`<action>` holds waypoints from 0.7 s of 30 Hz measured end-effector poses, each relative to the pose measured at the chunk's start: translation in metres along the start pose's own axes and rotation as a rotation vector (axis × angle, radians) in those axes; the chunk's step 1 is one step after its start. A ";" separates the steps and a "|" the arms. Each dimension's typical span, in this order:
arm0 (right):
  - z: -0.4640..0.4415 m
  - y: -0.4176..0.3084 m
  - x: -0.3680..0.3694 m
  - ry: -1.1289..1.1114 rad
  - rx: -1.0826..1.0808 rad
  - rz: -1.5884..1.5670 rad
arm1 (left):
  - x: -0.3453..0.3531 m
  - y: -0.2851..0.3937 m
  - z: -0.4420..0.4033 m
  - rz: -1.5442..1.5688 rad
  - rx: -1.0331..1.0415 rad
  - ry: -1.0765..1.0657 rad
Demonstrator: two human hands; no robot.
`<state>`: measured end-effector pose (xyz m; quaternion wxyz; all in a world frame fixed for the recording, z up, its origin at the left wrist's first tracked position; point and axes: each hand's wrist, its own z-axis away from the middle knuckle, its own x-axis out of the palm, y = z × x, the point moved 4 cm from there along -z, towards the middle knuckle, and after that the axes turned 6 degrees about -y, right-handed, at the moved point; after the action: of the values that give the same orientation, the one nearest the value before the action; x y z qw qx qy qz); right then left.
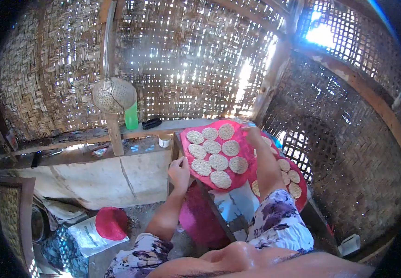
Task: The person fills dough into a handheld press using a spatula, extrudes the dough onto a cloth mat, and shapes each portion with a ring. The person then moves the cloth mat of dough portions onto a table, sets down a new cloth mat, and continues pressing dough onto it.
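Observation:
A round pink sheet (192, 181) bears several flat, pale, grainy discs (218, 161) laid in rows. My left hand (179, 172) pinches the sheet's left edge between thumb and fingers. At its upper right edge is my right hand (252, 134), closed on the rim, its fingertips small and partly hidden. The sheet is spread out level between both hands. Beneath and to the right lies a second pink sheet (304, 197) with more of the same discs (295, 190), partly covered by the first sheet and my right forearm.
A perforated ladle (114, 95) hangs on a post by the woven wall. A green bottle (131, 116), a black object (151, 123) and a white cup (164, 141) are on the ledge. Lower left are a red round item (111, 223) and a white sack (85, 237).

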<state>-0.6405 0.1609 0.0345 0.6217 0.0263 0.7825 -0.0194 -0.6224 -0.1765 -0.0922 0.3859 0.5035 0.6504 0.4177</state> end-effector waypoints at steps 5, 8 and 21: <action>-0.020 0.023 0.026 0.096 0.003 0.076 | 0.006 -0.008 0.027 0.341 -0.279 -0.222; -0.021 0.034 0.035 0.192 0.094 0.040 | 0.000 -0.003 0.037 0.358 -0.316 -0.325; 0.186 -0.107 -0.137 0.201 -0.047 -0.060 | -0.031 -0.211 0.182 0.148 -0.743 -0.341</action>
<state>-0.4359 0.0399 0.1254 0.5398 -0.0096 0.8416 -0.0169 -0.5188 -0.2090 -0.3507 0.6126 0.4374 0.3444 0.5611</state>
